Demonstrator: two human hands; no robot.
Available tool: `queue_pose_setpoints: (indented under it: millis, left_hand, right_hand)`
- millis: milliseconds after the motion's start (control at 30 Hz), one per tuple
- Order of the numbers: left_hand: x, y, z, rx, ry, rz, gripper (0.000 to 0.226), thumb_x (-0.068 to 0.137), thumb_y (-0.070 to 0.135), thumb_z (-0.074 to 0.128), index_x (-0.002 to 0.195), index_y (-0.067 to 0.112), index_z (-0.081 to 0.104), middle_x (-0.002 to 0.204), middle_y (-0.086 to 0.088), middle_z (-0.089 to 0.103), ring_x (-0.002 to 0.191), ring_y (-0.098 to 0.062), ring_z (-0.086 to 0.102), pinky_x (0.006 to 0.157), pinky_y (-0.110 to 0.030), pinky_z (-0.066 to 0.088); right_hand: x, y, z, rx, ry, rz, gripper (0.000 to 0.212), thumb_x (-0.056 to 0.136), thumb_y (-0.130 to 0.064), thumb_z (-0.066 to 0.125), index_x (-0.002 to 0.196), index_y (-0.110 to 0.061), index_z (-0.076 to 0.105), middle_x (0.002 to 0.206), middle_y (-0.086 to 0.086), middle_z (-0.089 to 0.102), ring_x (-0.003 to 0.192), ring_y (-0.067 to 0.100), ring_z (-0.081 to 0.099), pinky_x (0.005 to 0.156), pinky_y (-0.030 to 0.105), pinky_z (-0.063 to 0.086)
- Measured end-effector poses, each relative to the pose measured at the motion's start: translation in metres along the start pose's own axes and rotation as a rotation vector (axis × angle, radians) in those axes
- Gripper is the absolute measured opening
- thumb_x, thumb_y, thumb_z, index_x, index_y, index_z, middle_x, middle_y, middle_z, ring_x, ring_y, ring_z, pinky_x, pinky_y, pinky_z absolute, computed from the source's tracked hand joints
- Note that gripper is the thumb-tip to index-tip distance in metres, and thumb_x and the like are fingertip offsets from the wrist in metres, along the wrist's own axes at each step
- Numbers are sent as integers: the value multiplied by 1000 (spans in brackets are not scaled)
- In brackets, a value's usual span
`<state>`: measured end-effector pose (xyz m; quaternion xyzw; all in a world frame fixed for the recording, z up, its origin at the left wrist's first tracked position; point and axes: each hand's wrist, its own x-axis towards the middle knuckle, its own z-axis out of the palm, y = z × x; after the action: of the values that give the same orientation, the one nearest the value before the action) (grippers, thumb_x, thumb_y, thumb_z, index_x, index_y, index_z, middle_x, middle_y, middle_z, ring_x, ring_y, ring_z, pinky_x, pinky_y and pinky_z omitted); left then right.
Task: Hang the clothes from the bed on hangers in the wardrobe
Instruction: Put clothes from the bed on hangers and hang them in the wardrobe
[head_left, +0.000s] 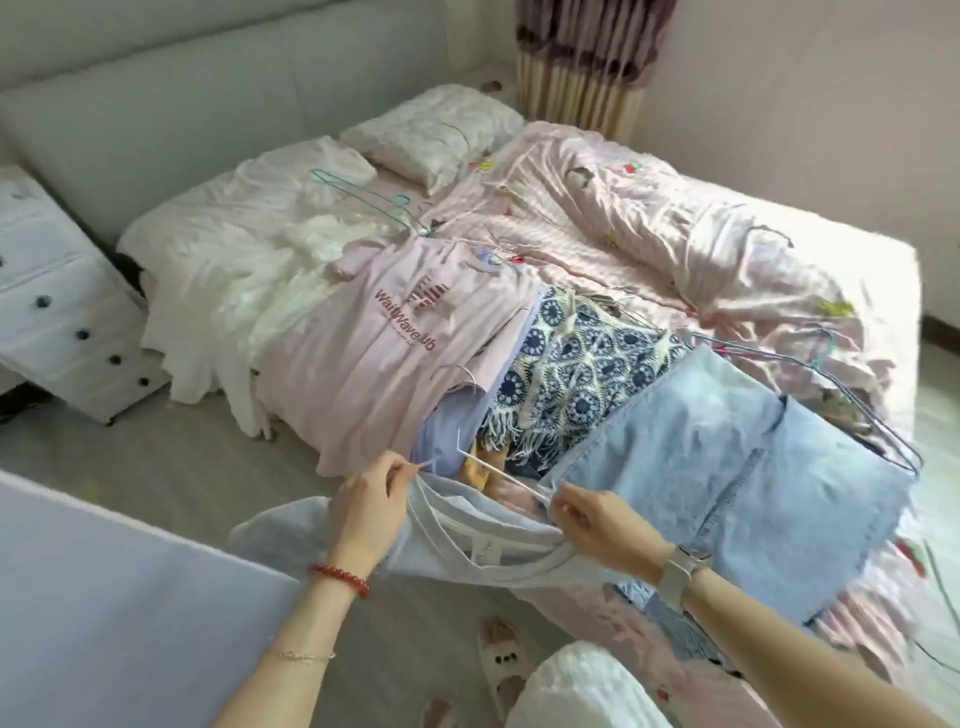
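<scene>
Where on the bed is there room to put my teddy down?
Bare sheet lies between the pillow and the pink T-shirt, near the teal hanger. The near edge is crowded: denim, the patterned scarf, and both hands, left hand and right hand, holding a white hanger.

A pale grey T-shirt (467, 540) hangs off the near edge of the bed (779, 270), its neckline spread open around a thin white wire hanger (498, 470), which seems partly inside the collar. Behind it lie a pink printed T-shirt (384, 353), a blue-and-white patterned fringed garment (576, 374) and light denim shorts (727, 467), overlapping in a row. A teal wire hanger (363, 200) rests flat near the pillows.
</scene>
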<state>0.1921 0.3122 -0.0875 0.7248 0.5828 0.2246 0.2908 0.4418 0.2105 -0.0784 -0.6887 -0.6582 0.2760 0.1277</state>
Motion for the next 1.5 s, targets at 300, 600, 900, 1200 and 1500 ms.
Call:
queue_pose_setpoints:
  millis: [300, 600, 900, 1200, 1500]
  left_hand:
    - [73, 99, 90, -9, -350, 182, 25, 93, 30, 51, 82, 11, 62, 72, -9, 62, 70, -27, 57, 63, -35, 44]
    - [195, 188, 111, -33, 14, 316, 22, 95, 25, 50, 95, 8, 64, 92, -10, 67, 87, -28, 58, 80, -41, 46]
    - [382, 228, 242, 191, -21, 276, 27, 97, 29, 41, 105, 15, 62, 113, -8, 60, 110, -26, 45, 94, -37, 25]
    - [377, 135, 377, 731, -657, 227, 58, 96, 46, 28, 147, 35, 3, 157, 2, -6, 143, -23, -10, 109, -57, -10]
    - [386, 118, 386, 788, -821, 241, 62, 95, 43, 33, 147, 36, -1, 156, 0, -13, 142, -27, -15, 110, -57, -8]
  right_hand:
    - [-51, 54, -53, -39, 357, 442, 20, 91, -34, 52, 95, -19, 64, 76, -2, 60, 79, 19, 61, 59, 24, 33]
    - [57, 102, -127, -135, 776, 370, 22, 92, -28, 53, 88, -10, 65, 77, 4, 67, 64, 18, 55, 52, 20, 28]
    - [242, 259, -171, -65, 739, 577, 24, 96, -28, 42, 101, -11, 58, 104, 10, 60, 103, 29, 50, 86, 39, 27]
    - [326, 394, -82, -56, 215, 919, 41, 97, -31, 32, 135, -16, 40, 147, 6, 31, 136, 18, 24, 109, 59, 6]
    - [324, 390, -60, -142, -32, 797, 60, 97, -44, 17, 147, -17, -1, 155, 4, -9, 142, 19, -11, 112, 53, -6]
